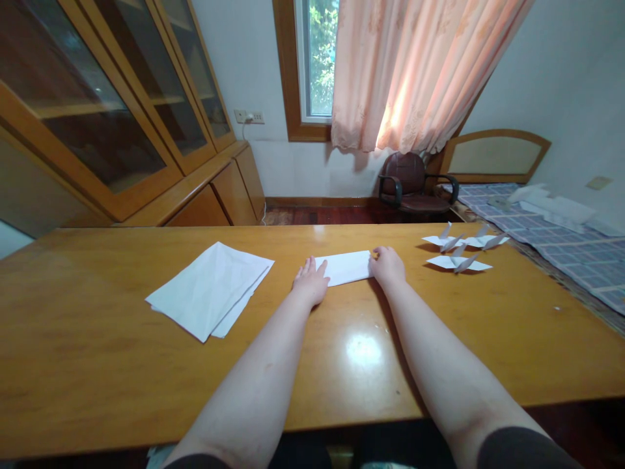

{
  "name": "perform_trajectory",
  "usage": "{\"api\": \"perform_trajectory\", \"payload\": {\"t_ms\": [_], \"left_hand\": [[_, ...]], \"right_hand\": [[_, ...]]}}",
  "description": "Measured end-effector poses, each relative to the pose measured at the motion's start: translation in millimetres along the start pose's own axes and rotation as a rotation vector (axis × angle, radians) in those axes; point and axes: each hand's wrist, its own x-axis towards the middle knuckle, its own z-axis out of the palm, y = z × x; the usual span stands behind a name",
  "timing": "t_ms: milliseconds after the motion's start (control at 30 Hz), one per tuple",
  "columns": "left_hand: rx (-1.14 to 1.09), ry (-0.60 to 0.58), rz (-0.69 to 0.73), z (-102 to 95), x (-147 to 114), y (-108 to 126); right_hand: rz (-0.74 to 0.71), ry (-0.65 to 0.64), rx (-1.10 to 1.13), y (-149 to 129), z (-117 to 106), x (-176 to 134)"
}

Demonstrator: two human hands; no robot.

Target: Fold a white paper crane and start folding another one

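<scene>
A folded strip of white paper (347, 268) lies on the wooden table between my two hands. My left hand (311, 281) rests on the strip's left end, palm down, its fingers stretched out and a little apart. At the opposite end my right hand (387, 266) has its fingers curled and pinches the paper's edge; its fingertips are partly hidden. To the left is a stack of white paper sheets (209, 286), with creases in the top one. Three folded paper cranes (459, 262) stand on the right side of the table.
The wooden table (97, 365) spans the view, its far edge just beyond the cranes. Behind it are a glass-door cabinet (146, 98), a maroon armchair (413, 182) and a curtain (400, 71). A bed with a checked cover (551, 241) adjoins on the right.
</scene>
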Motion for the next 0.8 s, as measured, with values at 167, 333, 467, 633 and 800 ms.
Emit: {"api": "perform_trajectory", "payload": {"t_ms": [167,333,467,633,800], "left_hand": [[0.005,-0.023,-0.005,0.4,-0.1,2.1],[0.024,-0.014,0.010,3.1,1.6,-0.2],[0.016,0.001,0.012,3.6,1.6,-1.5],[0.006,-0.007,0.005,1.8,0.1,0.5],[0.014,-0.008,0.004,2.0,0.6,1.3]], "right_hand": [[-0.645,-0.035,0.113,-24.3,-5.9,-21.4],[-0.720,-0.504,-0.011,-59.7,-1.1,-64.4],[-0.569,-0.647,-0.095,-73.5,-6.0,-84.2],[-0.504,-0.620,-0.186,-71.3,-18.1,-87.2],[-0.430,-0.490,-0.257,-38.8,-25.5,-83.4]]}}
